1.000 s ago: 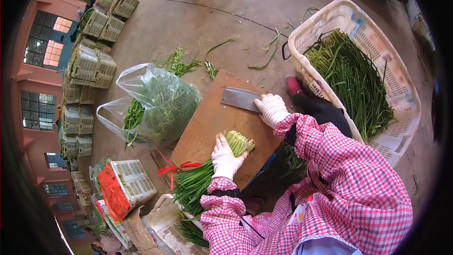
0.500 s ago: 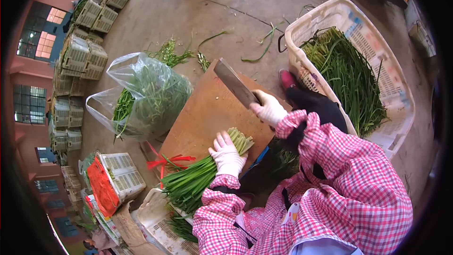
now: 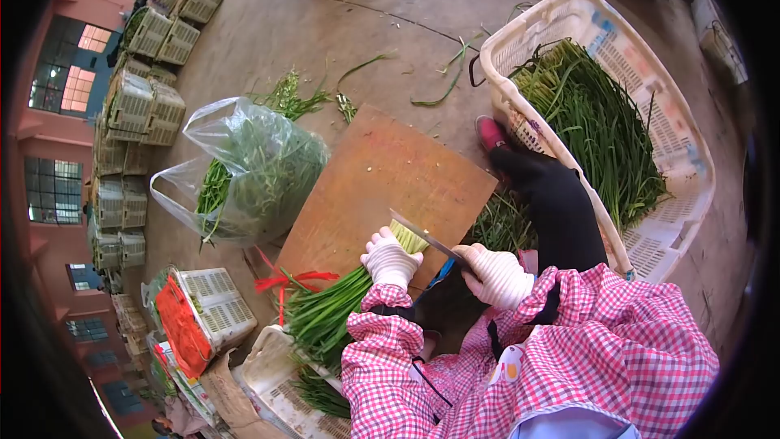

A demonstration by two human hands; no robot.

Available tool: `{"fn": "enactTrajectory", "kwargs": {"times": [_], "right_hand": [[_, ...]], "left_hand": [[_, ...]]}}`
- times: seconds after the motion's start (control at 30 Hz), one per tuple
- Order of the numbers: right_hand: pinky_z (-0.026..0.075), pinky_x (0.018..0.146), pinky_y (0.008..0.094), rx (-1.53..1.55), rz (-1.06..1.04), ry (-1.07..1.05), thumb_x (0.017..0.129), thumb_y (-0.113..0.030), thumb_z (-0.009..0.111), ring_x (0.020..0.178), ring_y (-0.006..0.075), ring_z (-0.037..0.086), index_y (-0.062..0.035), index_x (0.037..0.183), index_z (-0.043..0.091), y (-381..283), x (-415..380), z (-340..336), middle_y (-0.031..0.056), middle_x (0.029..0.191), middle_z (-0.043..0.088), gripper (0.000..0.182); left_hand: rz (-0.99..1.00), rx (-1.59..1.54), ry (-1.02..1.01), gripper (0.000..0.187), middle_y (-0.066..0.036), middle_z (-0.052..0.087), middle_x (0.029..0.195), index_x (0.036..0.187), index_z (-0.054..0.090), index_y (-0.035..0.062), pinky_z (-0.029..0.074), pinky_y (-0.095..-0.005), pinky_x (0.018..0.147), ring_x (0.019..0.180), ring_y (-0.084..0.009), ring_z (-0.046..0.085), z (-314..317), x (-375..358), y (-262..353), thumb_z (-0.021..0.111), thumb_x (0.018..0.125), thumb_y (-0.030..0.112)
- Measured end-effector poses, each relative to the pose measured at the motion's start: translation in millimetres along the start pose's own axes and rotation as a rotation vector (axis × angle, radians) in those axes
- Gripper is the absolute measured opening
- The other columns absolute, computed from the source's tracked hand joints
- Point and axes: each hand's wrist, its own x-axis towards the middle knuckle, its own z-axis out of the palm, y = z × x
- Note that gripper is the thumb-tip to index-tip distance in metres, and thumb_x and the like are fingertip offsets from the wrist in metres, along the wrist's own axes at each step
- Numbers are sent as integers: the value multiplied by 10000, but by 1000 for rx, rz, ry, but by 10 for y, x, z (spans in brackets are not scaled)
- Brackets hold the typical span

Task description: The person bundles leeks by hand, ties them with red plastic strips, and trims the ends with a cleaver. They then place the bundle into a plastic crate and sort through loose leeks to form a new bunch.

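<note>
My left hand [image 3: 392, 260], in a pale glove, is wrapped round a bunch of long green stalks [image 3: 328, 312] lying over the lower edge of a brown board [image 3: 370, 164]. The pale cut ends of the bunch point up and right. My right hand [image 3: 494, 276], also gloved, grips the handle of a knife [image 3: 424, 236]. Its blade, seen edge-on, lies across the pale ends, just beyond my left fingers. Whether the blade has gone into the stalks I cannot tell.
A clear plastic bag of greens [image 3: 264, 167] stands left of the board. At the right is a large white basket [image 3: 662, 106] holding long leaves. Red ribbon [image 3: 294, 279] lies by the board's left corner, above a lower white basket [image 3: 272, 386]. Stacked crates [image 3: 130, 106] line the wall.
My right hand has come down and towards me, bringing the knife from above the board onto the pale stalk ends. My left hand keeps its hold on the bunch.
</note>
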Motion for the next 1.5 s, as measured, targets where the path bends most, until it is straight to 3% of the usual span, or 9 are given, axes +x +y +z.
{"fn": "enactTrajectory", "kwargs": {"times": [0.17,0.27,0.47,0.6,0.87,1.07,1.37,1.5], "right_hand": [[502,578,436,-210,28,-74,802,-125,551,690,332,617,-95,1155,482,-24,0,46,153,928,559,361],[496,541,434,-253,13,-97,793,-119,558,669,332,619,-78,1134,486,14,20,61,161,916,556,351],[487,507,428,-307,7,-161,786,-112,561,654,331,618,-59,1110,489,18,22,51,168,918,549,336],[489,496,432,-339,8,-181,777,-110,569,649,324,621,-56,1102,488,31,33,78,170,925,546,339],[504,506,429,-393,107,-291,789,-105,533,667,319,641,-62,1070,489,-111,138,87,156,825,612,287],[522,584,445,-358,141,-342,778,-106,537,739,350,649,-35,1076,482,-121,359,230,172,847,640,311],[522,598,438,-307,132,-345,813,-124,498,742,352,646,-34,1017,496,-170,344,119,174,836,639,224],[521,596,435,-292,103,-282,832,-126,460,728,333,653,-29,1022,494,4,573,392,156,800,650,215]], "left_hand": [[-62,-34,-30,750,-122,511,1171,1166,431,83,413,-425,922,1132,-280,490,-44,-7,32,770,596,432],[-91,-39,-114,819,-98,475,1228,1249,379,86,368,-424,951,1179,-252,446,-89,-8,47,773,625,441],[-110,-77,-58,954,-117,459,1262,1329,317,79,359,-411,974,1197,-264,431,-40,-8,38,807,587,423],[-104,-83,-50,902,-117,468,1246,1288,356,80,358,-414,975,1189,-266,436,-40,-7,32,806,584,421],[-50,-73,-24,763,-101,489,1171,1173,415,106,364,-426,948,1142,-266,455,28,-17,8,791,594,429],[-47,-54,-34,757,-100,485,1169,1176,420,108,364,-420,946,1142,-279,450,42,4,3,785,595,427],[-11,-26,-37,765,-111,483,1173,1199,413,101,360,-431,956,1141,-292,449,67,12,-22,780,604,412],[-40,-45,-35,780,-122,487,1175,1203,423,90,361,-439,955,1143,-295,449,82,35,7,782,599,429]]}}
